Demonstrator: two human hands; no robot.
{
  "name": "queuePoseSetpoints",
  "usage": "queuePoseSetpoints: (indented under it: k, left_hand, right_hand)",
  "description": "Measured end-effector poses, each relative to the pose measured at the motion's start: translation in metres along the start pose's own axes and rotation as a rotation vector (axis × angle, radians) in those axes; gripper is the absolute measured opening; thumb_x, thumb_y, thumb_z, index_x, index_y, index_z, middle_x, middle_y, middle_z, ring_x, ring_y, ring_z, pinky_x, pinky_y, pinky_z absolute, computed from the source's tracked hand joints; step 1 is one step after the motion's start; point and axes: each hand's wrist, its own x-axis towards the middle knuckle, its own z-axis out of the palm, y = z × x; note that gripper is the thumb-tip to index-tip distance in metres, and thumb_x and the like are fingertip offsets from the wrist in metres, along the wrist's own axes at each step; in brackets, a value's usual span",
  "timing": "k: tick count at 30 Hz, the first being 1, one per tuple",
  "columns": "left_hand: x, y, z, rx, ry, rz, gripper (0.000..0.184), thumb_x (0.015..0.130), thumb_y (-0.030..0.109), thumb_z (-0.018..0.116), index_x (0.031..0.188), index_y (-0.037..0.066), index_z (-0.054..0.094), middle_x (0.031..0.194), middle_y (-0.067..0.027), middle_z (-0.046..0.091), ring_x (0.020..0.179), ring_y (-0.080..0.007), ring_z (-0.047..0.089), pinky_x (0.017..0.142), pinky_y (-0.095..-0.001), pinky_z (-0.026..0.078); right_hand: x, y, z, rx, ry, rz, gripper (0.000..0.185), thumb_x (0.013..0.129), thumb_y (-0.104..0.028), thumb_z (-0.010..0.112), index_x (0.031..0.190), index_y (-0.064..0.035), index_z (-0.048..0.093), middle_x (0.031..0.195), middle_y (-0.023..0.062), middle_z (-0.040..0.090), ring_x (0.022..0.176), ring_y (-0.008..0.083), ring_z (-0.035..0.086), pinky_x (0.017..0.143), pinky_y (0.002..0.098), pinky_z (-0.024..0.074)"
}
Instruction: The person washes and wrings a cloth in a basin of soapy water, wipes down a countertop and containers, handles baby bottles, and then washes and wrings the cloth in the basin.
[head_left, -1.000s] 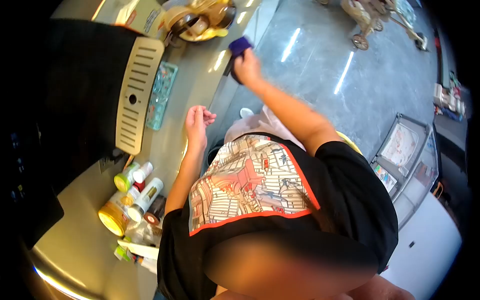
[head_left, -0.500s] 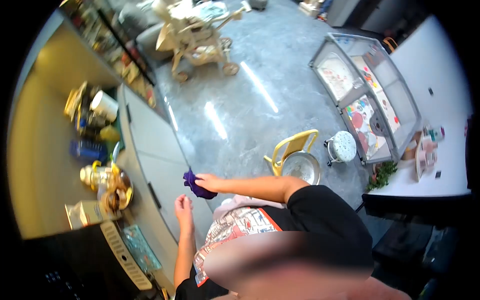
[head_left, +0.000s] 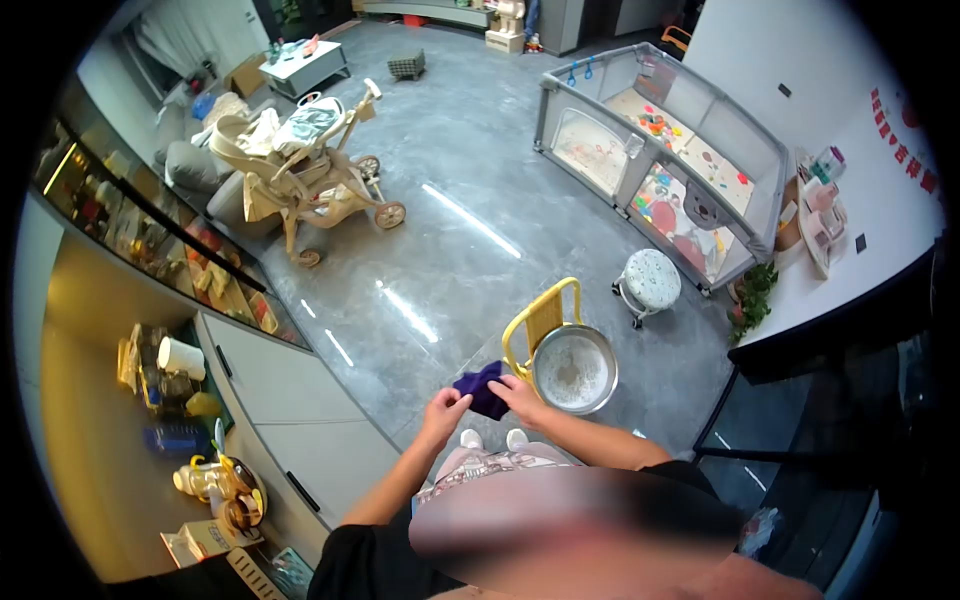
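A dark purple cloth point(head_left: 482, 391) hangs between my two hands, in front of my body and above the floor. My left hand point(head_left: 446, 411) pinches its left edge between thumb and fingers. On the other side, my right hand point(head_left: 517, 397) grips the cloth's right part, thumb on top. Just right of my right hand, a round metal basin point(head_left: 575, 369) rests on a yellow chair point(head_left: 543, 318). My white shoes show on the floor below the cloth.
Left stands a grey cabinet point(head_left: 290, 395) with a counter of jars, a cup and a teapot. A beige stroller point(head_left: 300, 180) is farther off. To the right are a round stool point(head_left: 652, 279), a grey playpen point(head_left: 640, 165) and a potted plant point(head_left: 755, 297).
My view has swung from the counter toward the room. The purple cloth, earlier in my right hand alone, is now between both hands. My left hand has closed on its edge.
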Motion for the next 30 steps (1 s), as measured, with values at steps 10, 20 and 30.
queuePoseSetpoints:
  k: [10,20,30]
  left_hand:
    - [0.08,-0.036,0.03,0.286,-0.181,0.165,0.028,0.096,0.024,0.055,0.081,0.004,0.044,0.073,-0.0032,0.042,0.074,-0.014,0.042,0.068,-0.0343,0.042]
    - [0.088,-0.09,0.076,0.293,-0.288,-0.073,0.018,0.096,0.021,0.055,0.087,0.01,0.044,0.079,0.0022,0.043,0.071,-0.0065,0.039,0.061,-0.024,0.038]
    - [0.087,-0.073,0.076,-0.137,-0.329,-0.276,0.02,0.085,0.0,0.066,0.089,0.011,0.05,0.08,0.0028,0.052,0.071,-0.0048,0.047,0.062,-0.0196,0.04]
  right_hand:
    - [-0.093,0.055,-0.057,0.32,0.902,0.072,0.034,0.09,-0.017,0.06,0.121,-0.0077,0.048,0.104,0.009,0.059,0.086,0.0185,0.06,0.067,0.0376,0.0531]
    - [-0.125,0.144,-0.094,1.048,1.01,0.131,0.026,0.097,-0.015,0.043,0.123,-0.0121,0.047,0.115,0.0108,0.058,0.1,0.0275,0.06,0.086,0.0463,0.0509]
    - [-0.092,0.144,-0.134,0.733,1.014,0.28,0.062,0.07,0.01,0.042,0.128,-0.0117,0.048,0.116,0.0105,0.058,0.103,0.0272,0.058,0.091,0.0452,0.0489]
